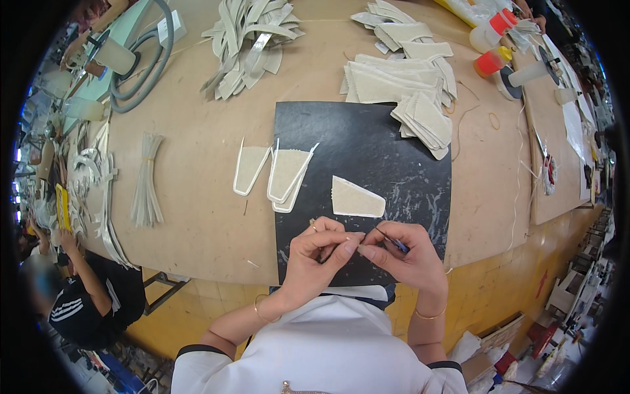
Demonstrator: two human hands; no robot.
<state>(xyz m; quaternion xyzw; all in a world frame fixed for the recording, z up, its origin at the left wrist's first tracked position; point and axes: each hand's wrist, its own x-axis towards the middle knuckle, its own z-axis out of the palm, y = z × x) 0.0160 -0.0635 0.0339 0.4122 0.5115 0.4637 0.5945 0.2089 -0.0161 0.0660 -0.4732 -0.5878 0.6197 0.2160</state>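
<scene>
Over the near part of a black mat (367, 131), my two hands meet at the fingertips. My left hand (318, 253) is closed in a pinch; what lies in it is too small to make out. A slim pointed tool with a dark blue part (399, 246) is held in my right hand (410, 256), whose thumb and finger are also pinched together. Just beyond the fingers lies a beige trapezoid piece with white edging (357, 198). Farther left are overlapping white-edged pieces (289, 174) and a similar single piece (251, 169) at the mat's left edge.
Stacked beige pieces (394, 79) and a pile of curved strips (246, 43) lie at the back. A bundle of pale strips (147, 177) is on the left. Bottles (489, 34) stand back right. Another person (85, 289) works at the left.
</scene>
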